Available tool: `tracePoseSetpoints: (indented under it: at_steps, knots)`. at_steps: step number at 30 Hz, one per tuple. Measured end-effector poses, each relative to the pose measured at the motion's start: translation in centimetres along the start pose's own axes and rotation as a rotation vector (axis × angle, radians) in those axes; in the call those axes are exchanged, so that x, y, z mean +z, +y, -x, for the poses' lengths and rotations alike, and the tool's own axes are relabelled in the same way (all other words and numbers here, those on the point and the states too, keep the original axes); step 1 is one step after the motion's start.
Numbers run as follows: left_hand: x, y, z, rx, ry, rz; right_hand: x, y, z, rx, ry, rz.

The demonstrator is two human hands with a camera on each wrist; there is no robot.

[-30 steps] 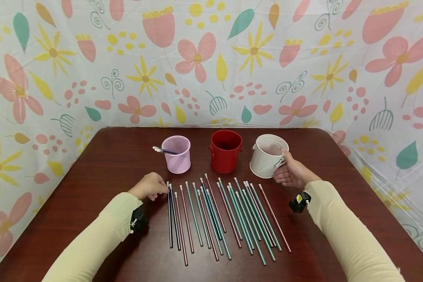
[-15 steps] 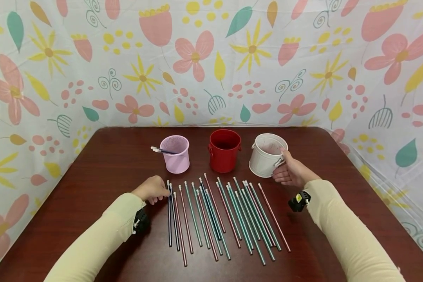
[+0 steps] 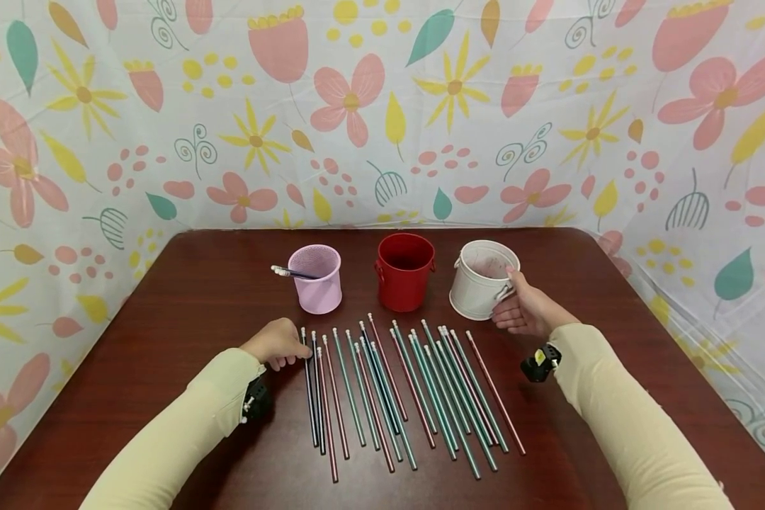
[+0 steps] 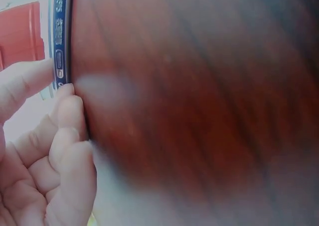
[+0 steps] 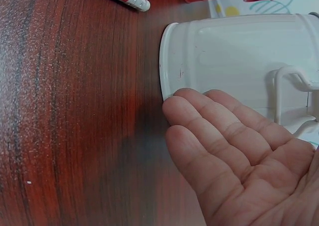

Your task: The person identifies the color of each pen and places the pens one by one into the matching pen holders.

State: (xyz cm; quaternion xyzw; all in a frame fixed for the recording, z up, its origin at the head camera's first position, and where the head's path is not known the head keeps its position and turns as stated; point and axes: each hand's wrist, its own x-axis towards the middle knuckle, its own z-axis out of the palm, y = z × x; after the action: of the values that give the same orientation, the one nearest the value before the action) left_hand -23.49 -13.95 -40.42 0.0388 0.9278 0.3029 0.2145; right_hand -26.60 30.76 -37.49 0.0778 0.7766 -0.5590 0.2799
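In the head view my left hand (image 3: 278, 344) is at the left end of a row of pencils, pinching a dark blue pencil (image 3: 310, 404) near its eraser end. The left wrist view shows this blue pencil (image 4: 61, 31) with printed lettering between my fingertips. My right hand (image 3: 525, 309) rests against the side of a white bucket (image 3: 472, 292), its thumb at the rim by the handle. In the right wrist view, the fingers (image 5: 224, 121) of that hand lie straight along the white bucket (image 5: 234, 56). Another dark blue pencil (image 3: 319, 397) lies beside the pinched one.
A pink mesh cup (image 3: 321, 294) with dark blue pencils (image 3: 293, 272) leaning in it stands back left. Between it and the white bucket is a red bucket (image 3: 403, 283). Several red, green and blue pencils lie across the table (image 3: 217, 283). A floral cloth (image 3: 357, 177) hangs behind.
My left hand has moved slightly right and toward me. The lower end of the leftmost dark blue pencil has swung right, nearer its neighbour. My right hand stays at the white bucket.
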Motion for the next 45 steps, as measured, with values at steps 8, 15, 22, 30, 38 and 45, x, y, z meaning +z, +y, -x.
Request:
tracePoseSetpoints:
  at_steps: [8,15,22,30,38,45]
  knots:
    - [-0.1,-0.1,0.2,0.001,-0.016,0.008,0.1,0.0,0.1,-0.006,0.005,-0.012]
    - [-0.1,0.0,0.7,0.016,-0.002,0.022,0.2,-0.1,0.3,-0.008,0.002,-0.011]
    - [-0.5,0.1,0.7,0.041,0.061,0.12,0.2,-0.1,0.3,-0.008,0.007,-0.007]
    - [-1.7,1.6,1.5,0.126,0.06,0.405,0.1,-0.1,0.2,-0.005,0.004,-0.008]
    - [-2.4,3.0,2.9,0.224,0.026,0.602,0.1,-0.1,0.3,-0.013,0.001,-0.009]
    - [-3.5,3.6,3.7,0.294,0.113,0.777,0.1,-0.1,0.4,-0.018,0.0,-0.009]
